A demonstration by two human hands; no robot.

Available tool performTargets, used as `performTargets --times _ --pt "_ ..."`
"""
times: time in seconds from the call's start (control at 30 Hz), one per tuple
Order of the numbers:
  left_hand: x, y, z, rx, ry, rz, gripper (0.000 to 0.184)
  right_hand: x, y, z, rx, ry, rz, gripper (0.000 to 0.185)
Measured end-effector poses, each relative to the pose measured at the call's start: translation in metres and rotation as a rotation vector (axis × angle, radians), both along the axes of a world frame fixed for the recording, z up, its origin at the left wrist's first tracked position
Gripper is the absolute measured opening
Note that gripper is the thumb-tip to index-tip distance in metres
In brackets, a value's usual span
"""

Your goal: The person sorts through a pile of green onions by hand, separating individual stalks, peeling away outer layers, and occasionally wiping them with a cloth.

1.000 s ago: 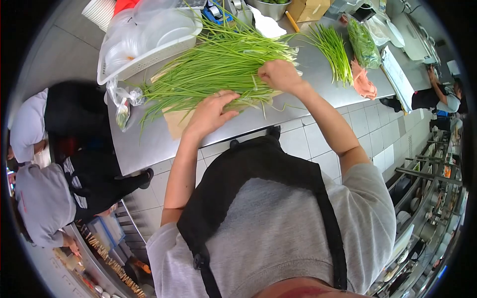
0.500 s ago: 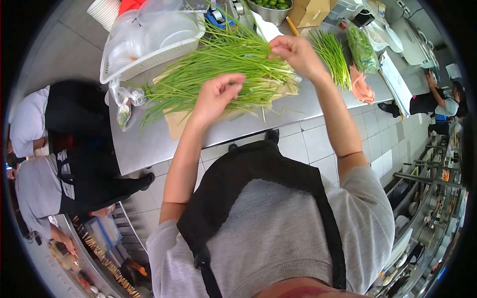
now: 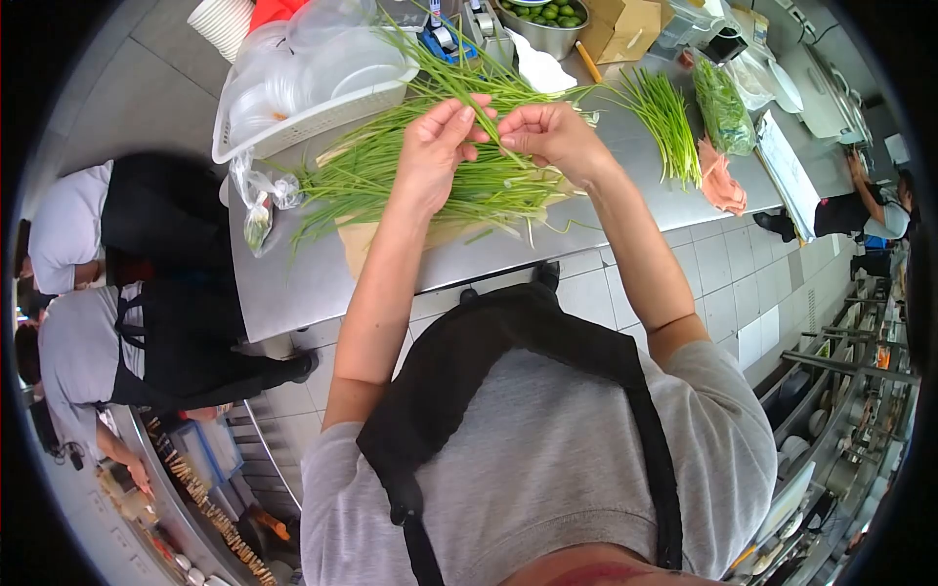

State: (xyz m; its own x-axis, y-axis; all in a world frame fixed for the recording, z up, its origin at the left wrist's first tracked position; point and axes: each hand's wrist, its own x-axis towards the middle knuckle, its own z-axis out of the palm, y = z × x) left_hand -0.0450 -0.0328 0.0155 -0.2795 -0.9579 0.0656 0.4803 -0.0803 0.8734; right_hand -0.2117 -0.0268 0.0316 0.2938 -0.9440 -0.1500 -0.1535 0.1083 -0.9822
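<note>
A large loose heap of long green chives lies over brown paper on the steel table. Above the heap, a few chives are raised between my two hands. My left hand is closed with thumb and fingers around these stalks. My right hand pinches their lower ends close beside it. To the right of the heap sits a smaller, tidier bundle of chives, apart from both hands.
A white basket of clear plastic containers stands left of the heap. Behind are a tape dispenser, a metal bowl of green limes and a cardboard box. Bagged greens and a clipboard lie right. Co-workers stand left.
My hands have come together over the heap; the right moved left and down, the left up and right. Both now hold a few raised chives. The view has shifted slightly.
</note>
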Motion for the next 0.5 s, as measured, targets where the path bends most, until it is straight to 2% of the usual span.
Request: performTargets --times 0.07,0.13,0.3,0.37,0.4,0.47,0.5 --pt "-0.001 0.001 -0.002 0.059 0.047 -0.003 0.017 0.001 0.000 -0.002 -0.049 0.010 -0.019 0.009" --pt "-0.002 0.001 -0.012 -0.011 -0.042 0.067 0.015 0.003 0.000 -0.003 -0.058 0.018 -0.024 0.009" --pt "-0.006 0.003 -0.020 -0.033 -0.017 0.168 0.012 0.001 -0.001 -0.005 -0.062 0.049 -0.049 0.010" --pt "-0.006 0.005 -0.021 -0.054 0.023 0.213 0.011 -0.005 -0.006 -0.017 -0.289 0.359 -0.212 0.007" --pt "-0.003 0.006 -0.017 -0.063 0.062 0.285 0.011 -0.009 -0.009 -0.020 -0.285 0.359 -0.216 0.007" --pt "0.004 0.006 -0.015 -0.064 0.101 0.353 0.011 -0.023 -0.010 -0.027 -0.608 0.740 -0.348 0.008" --pt "0.010 0.005 -0.016 -0.048 0.181 0.353 0.011 -0.029 -0.010 -0.033 -0.605 0.742 -0.349 0.008"
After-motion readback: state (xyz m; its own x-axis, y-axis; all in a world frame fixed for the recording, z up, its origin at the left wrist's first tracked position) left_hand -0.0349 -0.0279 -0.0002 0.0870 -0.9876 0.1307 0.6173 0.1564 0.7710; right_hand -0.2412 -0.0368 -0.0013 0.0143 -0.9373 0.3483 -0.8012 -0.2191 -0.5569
